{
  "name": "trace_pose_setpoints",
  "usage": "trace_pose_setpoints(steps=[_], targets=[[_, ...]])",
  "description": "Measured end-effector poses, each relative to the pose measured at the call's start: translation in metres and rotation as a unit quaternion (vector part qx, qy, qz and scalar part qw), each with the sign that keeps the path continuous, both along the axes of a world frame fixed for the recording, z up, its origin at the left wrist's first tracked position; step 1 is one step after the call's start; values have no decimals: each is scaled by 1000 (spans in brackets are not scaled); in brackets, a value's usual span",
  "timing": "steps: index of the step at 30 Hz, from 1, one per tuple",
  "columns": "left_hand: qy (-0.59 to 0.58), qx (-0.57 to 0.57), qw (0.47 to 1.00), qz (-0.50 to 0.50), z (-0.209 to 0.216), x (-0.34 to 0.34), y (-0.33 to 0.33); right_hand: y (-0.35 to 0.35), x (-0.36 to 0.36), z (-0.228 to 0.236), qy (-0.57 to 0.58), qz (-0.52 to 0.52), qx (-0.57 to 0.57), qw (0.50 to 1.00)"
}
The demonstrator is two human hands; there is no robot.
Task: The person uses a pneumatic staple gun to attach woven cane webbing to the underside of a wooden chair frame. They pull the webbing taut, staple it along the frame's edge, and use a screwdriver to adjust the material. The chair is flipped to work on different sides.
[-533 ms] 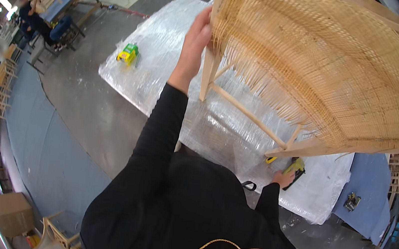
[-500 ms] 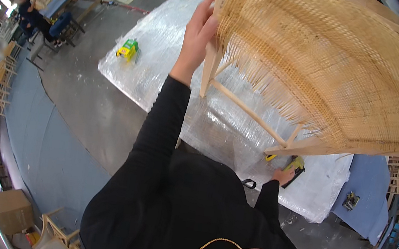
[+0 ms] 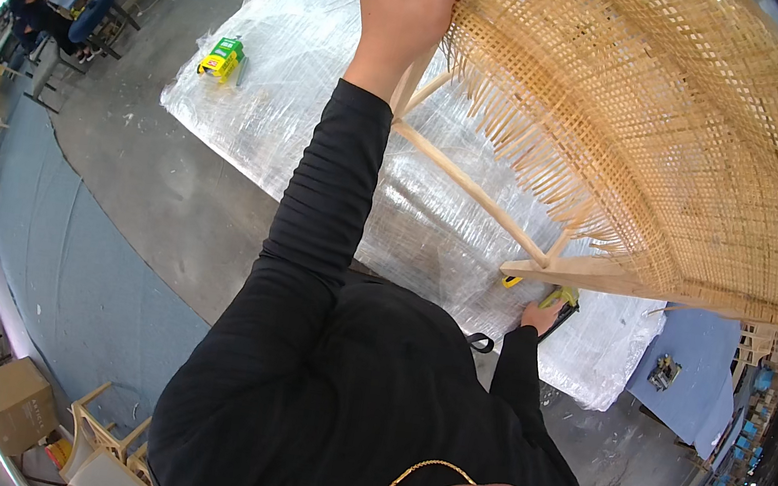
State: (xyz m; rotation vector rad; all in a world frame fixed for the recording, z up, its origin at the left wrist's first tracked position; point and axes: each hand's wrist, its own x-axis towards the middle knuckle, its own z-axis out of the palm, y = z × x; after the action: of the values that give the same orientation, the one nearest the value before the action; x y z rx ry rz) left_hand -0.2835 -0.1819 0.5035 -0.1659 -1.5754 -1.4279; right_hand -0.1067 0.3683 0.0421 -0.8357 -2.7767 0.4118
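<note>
A light wooden chair frame (image 3: pixel 474 193) stands on its side on the plastic-wrapped table. Woven cane webbing (image 3: pixel 659 131) spreads over it, with loose frayed strands along its lower edge. My left hand (image 3: pixel 400 7) is closed on the upper wooden part of the frame, where the webbing's edge meets it; some of its fingers are out of sight. Beyond the frame's lower right leg, my right hand (image 3: pixel 542 315) is wrapped round a yellow-green and black staple gun (image 3: pixel 560 302), low over the wrapped surface. A small yellow object (image 3: pixel 511 281) lies partly hidden beside that leg.
The clear plastic wrap (image 3: pixel 285 62) covers the worktable. A green and yellow box (image 3: pixel 221 60) sits at its far left. Another tool (image 3: pixel 665 372) rests on the blue surface at right. Chairs (image 3: pixel 100 461) and a cardboard box (image 3: pixel 14 402) stand at lower left; a person (image 3: pixel 43 16) is far left.
My left hand has shifted its grip, the thumb now over the webbing's edge. The chair frame appears closer and the whole view has shifted slightly. My right hand still holds the staple gun.
</note>
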Motion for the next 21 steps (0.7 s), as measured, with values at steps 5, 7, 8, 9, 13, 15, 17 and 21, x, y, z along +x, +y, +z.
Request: trace_pose_setpoints(steps=[5,7,8,9,13,15,17,21], targets=[[-47,-19,998,37,3,5,-4,12,-17,-7,-81,-15,-4,997],[-60,-27,997,30,3,8,-6,15,-28,-12,-91,-29,-68,993],[-46,-38,998,31,5,9,-7,20,-32,-12,-97,-36,-98,990],[-30,-35,999,19,4,5,-8,48,-31,-12,-30,-29,-157,987],[30,-18,997,-75,-4,-10,-12,100,-16,31,22,-173,-451,875],[4,-51,994,-99,-2,-3,-25,60,-3,83,38,-202,-565,799],[37,-71,991,-110,-3,-7,-28,29,27,147,45,-177,-582,792],[100,-78,983,-134,-10,-24,-28,-45,98,277,146,-139,-450,870]])
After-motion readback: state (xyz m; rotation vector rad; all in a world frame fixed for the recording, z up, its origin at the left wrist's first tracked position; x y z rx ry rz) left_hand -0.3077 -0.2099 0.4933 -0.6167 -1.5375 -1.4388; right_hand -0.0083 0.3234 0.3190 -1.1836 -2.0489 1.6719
